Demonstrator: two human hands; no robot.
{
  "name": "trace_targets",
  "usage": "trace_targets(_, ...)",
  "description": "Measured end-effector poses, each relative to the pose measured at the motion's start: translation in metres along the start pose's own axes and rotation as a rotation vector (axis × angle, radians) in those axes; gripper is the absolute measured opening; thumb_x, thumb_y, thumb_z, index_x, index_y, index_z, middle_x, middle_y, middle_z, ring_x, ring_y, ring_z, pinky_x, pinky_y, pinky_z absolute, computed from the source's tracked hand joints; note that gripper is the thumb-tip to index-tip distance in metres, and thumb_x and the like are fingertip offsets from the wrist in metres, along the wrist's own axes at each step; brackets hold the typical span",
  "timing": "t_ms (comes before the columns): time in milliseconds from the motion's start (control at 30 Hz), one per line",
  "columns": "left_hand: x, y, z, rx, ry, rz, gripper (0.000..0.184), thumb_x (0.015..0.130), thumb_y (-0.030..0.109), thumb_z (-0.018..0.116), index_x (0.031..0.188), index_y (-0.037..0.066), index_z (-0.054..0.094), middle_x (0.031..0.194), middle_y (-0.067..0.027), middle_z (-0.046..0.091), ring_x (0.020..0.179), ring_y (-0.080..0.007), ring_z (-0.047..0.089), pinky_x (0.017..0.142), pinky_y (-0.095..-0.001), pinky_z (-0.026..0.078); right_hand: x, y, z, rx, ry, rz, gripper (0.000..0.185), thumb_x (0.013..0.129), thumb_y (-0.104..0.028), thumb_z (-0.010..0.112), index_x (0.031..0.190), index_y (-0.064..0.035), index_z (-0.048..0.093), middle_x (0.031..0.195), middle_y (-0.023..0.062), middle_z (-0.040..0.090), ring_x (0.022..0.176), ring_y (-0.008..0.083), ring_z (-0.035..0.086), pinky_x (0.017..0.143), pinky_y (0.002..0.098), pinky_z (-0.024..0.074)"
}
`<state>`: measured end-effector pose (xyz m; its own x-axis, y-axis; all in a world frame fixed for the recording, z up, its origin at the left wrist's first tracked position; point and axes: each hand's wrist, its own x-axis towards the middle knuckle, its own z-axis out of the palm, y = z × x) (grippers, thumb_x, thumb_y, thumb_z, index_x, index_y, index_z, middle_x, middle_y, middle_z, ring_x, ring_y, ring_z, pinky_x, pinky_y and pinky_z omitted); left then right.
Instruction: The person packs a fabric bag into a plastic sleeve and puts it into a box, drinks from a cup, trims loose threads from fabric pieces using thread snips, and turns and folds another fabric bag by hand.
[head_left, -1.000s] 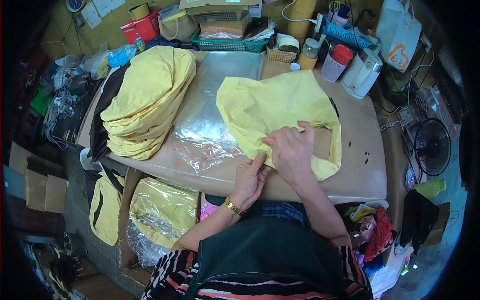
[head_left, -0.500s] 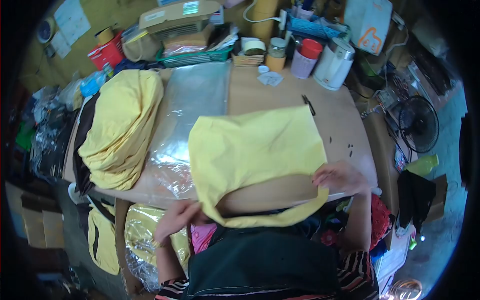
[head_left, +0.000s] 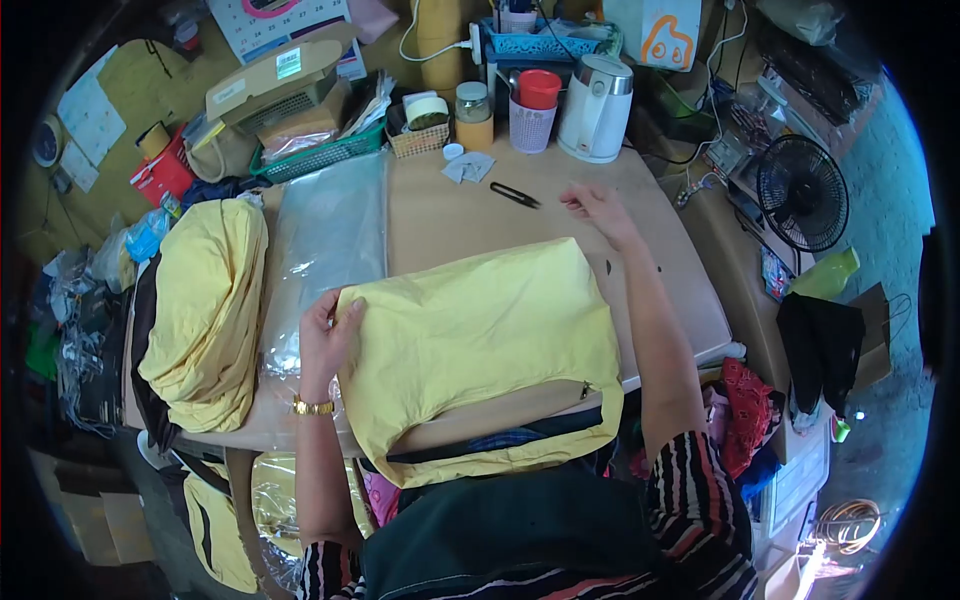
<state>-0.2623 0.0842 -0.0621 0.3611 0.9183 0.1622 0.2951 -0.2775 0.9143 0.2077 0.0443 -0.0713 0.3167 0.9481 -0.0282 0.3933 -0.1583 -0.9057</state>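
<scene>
A yellow cloth bag (head_left: 480, 335) lies flat across the front of the table, its curved strap (head_left: 500, 465) towards my body and hanging over the edge. My left hand (head_left: 332, 325) is closed on the bag's far left corner, thumb on top. Beyond the bag's far right corner, my right hand (head_left: 598, 212) hovers over the table, fingers loosely bent and apart, holding nothing I can see. Just left of it lies a pair of black thread snips (head_left: 515, 195), apart from the fingers.
A heap of yellow cloth (head_left: 205, 310) sits at the left, beside clear plastic sheets (head_left: 325, 230). Along the back stand a green basket (head_left: 320, 150), a jar (head_left: 474, 115), a lilac cup with a red top (head_left: 533, 112) and a white kettle (head_left: 597, 108). A fan (head_left: 803, 193) is at the right.
My right hand has left the strap and reached forward towards the snips. My left hand has moved from the near left side up to the bag's far left corner. The view has shifted.
</scene>
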Motion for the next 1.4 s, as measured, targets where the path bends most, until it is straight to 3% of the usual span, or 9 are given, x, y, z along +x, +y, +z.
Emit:
trace_targets(167,0.005,0.0,0.014,-0.162,0.164,0.061,0.025,0.093,0.019,0.064,0.102,-0.004,0.068,0.086,-0.0009,0.067,0.078,-0.0052,0.057,0.07,-0.0215,0.046,-0.074,-0.023,0.018,0.405,0.025,-0.289,0.026,0.094,-0.024,0.06,0.09,-0.0002,0.069,0.081,0.0013,0.065,0.077,0.0099,0.057,0.073,0.0276,0.0465)
trace_targets(400,0.018,-0.022,0.009,-0.074,0.236,0.032,0.027,0.096,0.019,0.061,0.078,-0.001,0.064,0.067,0.0078,0.051,0.062,-0.0015,0.039,0.054,-0.0218,0.033,-0.073,-0.003,0.032,0.163,0.171,-0.153,0.008,0.089,-0.006,0.064,0.086,0.0004,0.068,0.077,-0.0025,0.063,0.074,0.0053,0.054,0.068,0.0225,0.0448)
trace_targets(567,0.044,0.114,-0.036,-0.058,0.442,0.313,0.015,0.096,0.013,0.061,0.097,0.001,0.071,0.091,-0.0014,0.069,0.085,-0.0058,0.059,0.079,-0.0216,0.047,-0.075,-0.138,-0.032,0.138,0.494,-0.626,0.008,0.093,-0.008,0.062,0.094,-0.0014,0.066,0.083,-0.0033,0.063,0.077,0.0044,0.054,0.072,0.0216,0.0447)
trace_targets(600,0.057,0.13,-0.05,-0.157,0.483,0.603,0.018,0.097,0.011,0.058,0.103,0.001,0.071,0.095,-0.004,0.071,0.088,-0.0085,0.062,0.083,-0.0244,0.049,-0.076,-0.159,-0.053,0.217,0.522,-0.682,0.01,0.095,-0.008,0.059,0.097,-0.0016,0.066,0.086,-0.002,0.065,0.08,0.0049,0.056,0.074,0.0206,0.0449)
trace_targets(767,0.017,0.198,-0.067,0.304,0.7,0.983,0.014,0.093,0.004,0.058,0.093,0.001,0.071,0.094,-0.0083,0.072,0.087,-0.016,0.067,0.105,-0.0396,0.04,-0.134,-0.207,-0.093,-0.002,0.563,-0.999,0.013,0.095,-0.01,0.059,0.096,-0.0004,0.068,0.09,0.0023,0.069,0.083,0.0086,0.06,0.083,0.0251,0.0461)
trace_targets(933,-0.052,0.07,-0.037,0.532,0.316,0.73,0.004,0.081,0.004,0.068,0.083,0.007,0.068,0.084,-0.008,0.071,0.088,-0.0204,0.067,0.103,-0.0484,0.038,-0.191,-0.1,-0.043,-0.415,0.083,-0.745,0.004,0.085,-0.003,0.067,0.087,-0.0007,0.069,0.093,0.0086,0.072,0.097,0.021,0.065,0.097,0.0388,0.044)
trace_targets(1067,-0.104,-0.002,-0.016,0.539,0.096,0.445,0.011,0.078,0.007,0.073,0.089,0.007,0.069,0.086,-0.0067,0.07,0.09,-0.0222,0.065,0.101,-0.0454,0.038,-0.218,0.005,0.004,0.084,0.169,-0.207,0.012,0.076,0.007,0.072,0.085,0.0005,0.067,0.087,0.0072,0.07,0.088,0.0201,0.066,0.081,0.0316,0.0512)
trace_targets(1200,-0.111,-0.002,-0.002,0.311,0.315,0.34,0.02,0.077,0.008,0.076,0.095,0.006,0.068,0.093,-0.0099,0.068,0.091,-0.0274,0.062,0.095,-0.0441,0.041,-0.226,0.012,0.02,-0.074,0.417,-0.274,0.013,0.074,0.006,0.073,0.084,-0.0005,0.067,0.084,0.0074,0.069,0.082,0.0207,0.066,0.074,0.0287,0.0515)
trace_targets(1400,-0.084,0.008,-0.003,0.477,0.154,0.577,0.036,0.067,0.009,0.081,0.101,0.009,0.069,0.1,-0.0082,0.066,0.096,-0.0252,0.06,0.09,-0.038,0.039,-0.203,-0.014,0.04,-0.479,0.372,-0.638,0.02,0.07,-0.003,0.079,0.086,-0.0056,0.068,0.09,0.007,0.065,0.086,0.0254,0.061,0.078,0.0365,0.0459)
